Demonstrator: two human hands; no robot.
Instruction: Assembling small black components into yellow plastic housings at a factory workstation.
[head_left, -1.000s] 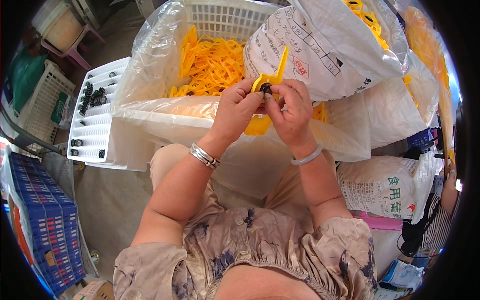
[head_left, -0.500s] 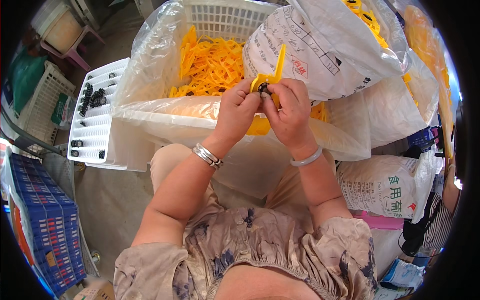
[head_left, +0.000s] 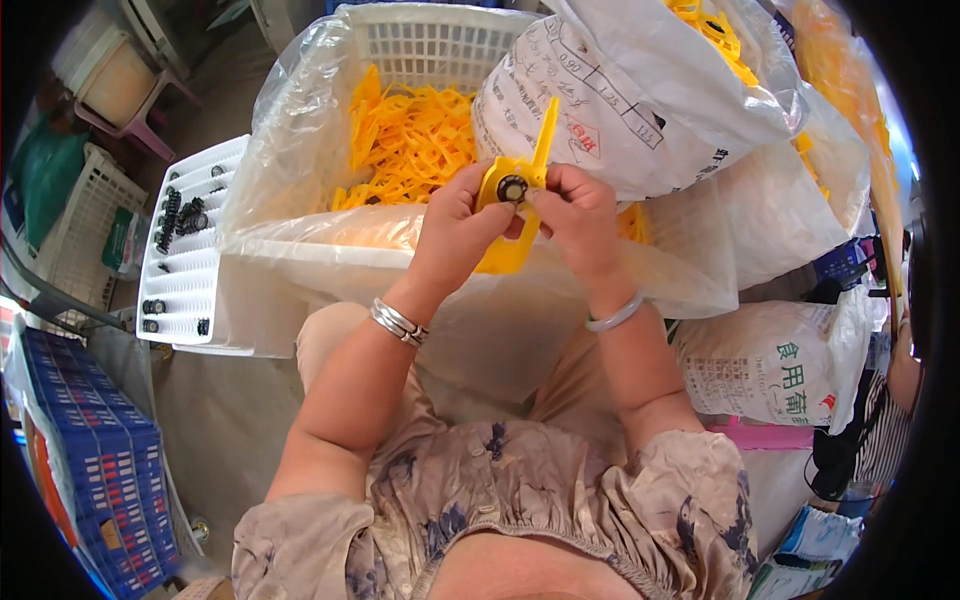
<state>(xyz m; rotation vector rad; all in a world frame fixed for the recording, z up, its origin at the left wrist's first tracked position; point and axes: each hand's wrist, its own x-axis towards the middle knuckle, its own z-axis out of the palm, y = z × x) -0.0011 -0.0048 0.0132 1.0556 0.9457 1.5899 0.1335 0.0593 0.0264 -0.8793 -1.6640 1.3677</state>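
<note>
Black ring (head_left: pixel 512 188) looks seated, left hand (head_left: pixel 460 220) and right hand (head_left: pixel 577 222) pinching its yellow piece (head_left: pixel 505 255), tons of yellow parts (head_left: pixel 415 140) remain far-side.

your left hand (head_left: pixel 450 235) covers the left edge of the yellow part (head_left: pixel 507 258), and you can't see the fingers behind it. your right hand (head_left: pixel 582 222) hides some of its right side. the black ring (head_left: pixel 512 188) is too small for you to read its finer details. a white sack (head_left: pixel 610 110) blocks your view of the basket's (head_left: pixel 435 42) right side. the lower edge cuts off your blouse (head_left: pixel 480 480); the stool's bucket (head_left: pixel 115 85) looks blurred.
</note>
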